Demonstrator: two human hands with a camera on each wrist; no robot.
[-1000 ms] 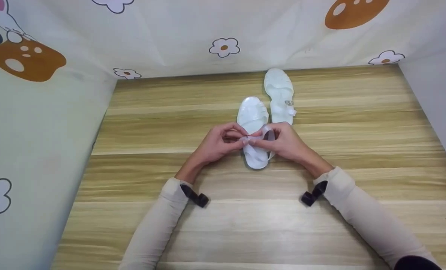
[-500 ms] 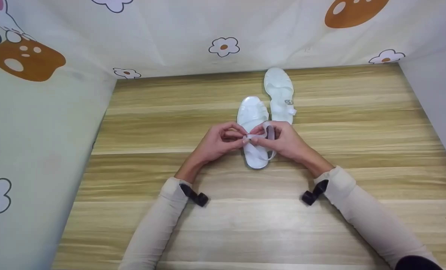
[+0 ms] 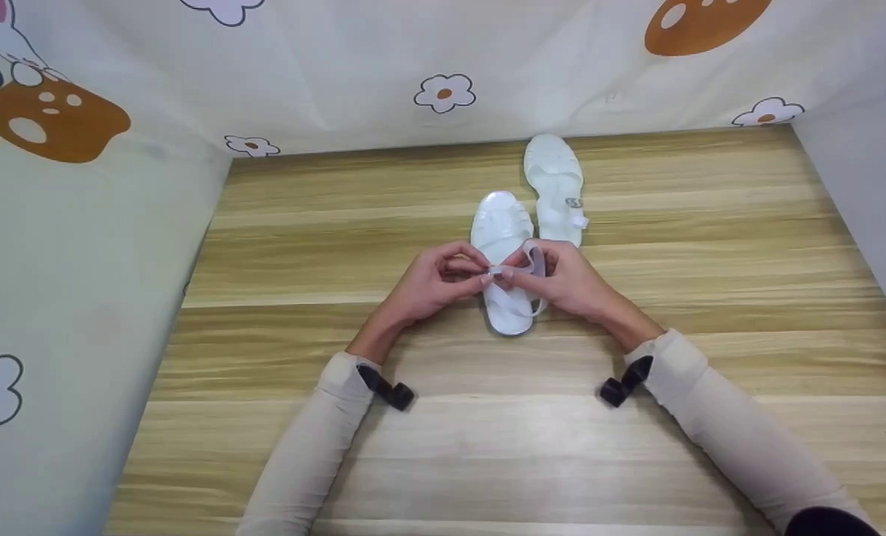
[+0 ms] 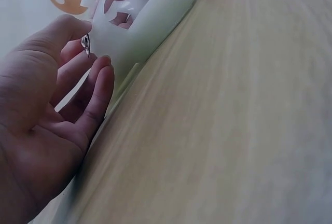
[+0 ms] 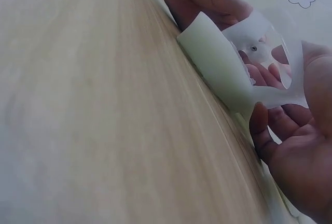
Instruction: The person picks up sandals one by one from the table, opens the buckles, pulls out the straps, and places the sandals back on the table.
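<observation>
A white sandal [image 3: 501, 214] lies on the wooden table, toe pointing away, under both hands. My left hand [image 3: 439, 283] pinches between thumb and fingers at the sandal's left side, where a small metal buckle [image 4: 86, 45] shows in the left wrist view. Opposite it, fingertips close to the left ones, my right hand [image 3: 566, 281] pinches the ankle strap [image 3: 537, 262], which loops up around its fingers. The strap's band [image 5: 295, 71] runs from the pale heel [image 5: 220, 60] up to the right hand in the right wrist view. Fingertips partly hide the strap's end at the buckle.
A second white sandal [image 3: 552, 160] lies behind and to the right, near the back wall, a buckle [image 3: 574, 202] on its side. Flower-printed cloth [image 3: 339, 74] covers the back and left walls. Wood-grain table top [image 3: 488, 447] stretches toward the front.
The strap end between the fingertips has shifted slightly, and the right thumb has moved a little up and right. The loop has narrowed a bit; both sandals stay in place.
</observation>
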